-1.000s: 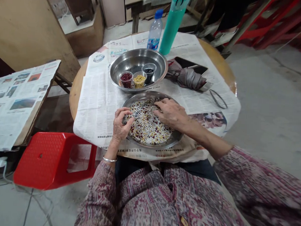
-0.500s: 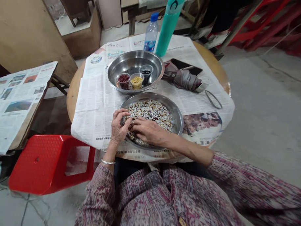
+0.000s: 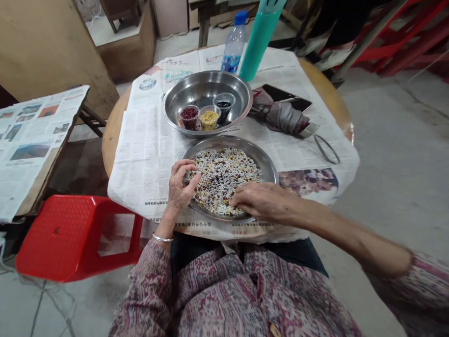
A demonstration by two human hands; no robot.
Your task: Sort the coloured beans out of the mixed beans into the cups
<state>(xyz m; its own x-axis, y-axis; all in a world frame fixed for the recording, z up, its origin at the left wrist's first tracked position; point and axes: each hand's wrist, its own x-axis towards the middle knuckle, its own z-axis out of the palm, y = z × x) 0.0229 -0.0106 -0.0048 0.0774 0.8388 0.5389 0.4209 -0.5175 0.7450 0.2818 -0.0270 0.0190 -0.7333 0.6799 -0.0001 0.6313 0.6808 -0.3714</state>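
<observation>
The left hand (image 3: 180,184) sits curled over the left rim of a shallow steel plate (image 3: 229,142), its fingertips at the edge of the grains. Whether they pinch anything cannot be told. A thin bangle (image 3: 162,238) circles that wrist. The right hand (image 3: 262,202) lies relaxed and unclenched, fingers stretched out, their tips touching the near side of the mixed beans and grains (image 3: 224,176) and holding nothing visible.

The white, dark, red and yellow mix fills the plate between both hands. Just beyond it stands a steel bowl (image 3: 207,91) holding three small cups: red beans (image 3: 189,117), yellow grains (image 3: 209,120) and black beans (image 3: 223,108). To the right lies a folded grey umbrella (image 3: 285,118), partly on a dark phone (image 3: 286,96). Behind the bowl stand a plastic water bottle (image 3: 234,48) and a teal flask (image 3: 260,37).

All of this rests on newspaper (image 3: 143,161) spread over a round wooden bench (image 3: 115,135) — a red plastic stool (image 3: 78,237) stands to its left, beside a second newspaper-covered bench (image 3: 26,149).
</observation>
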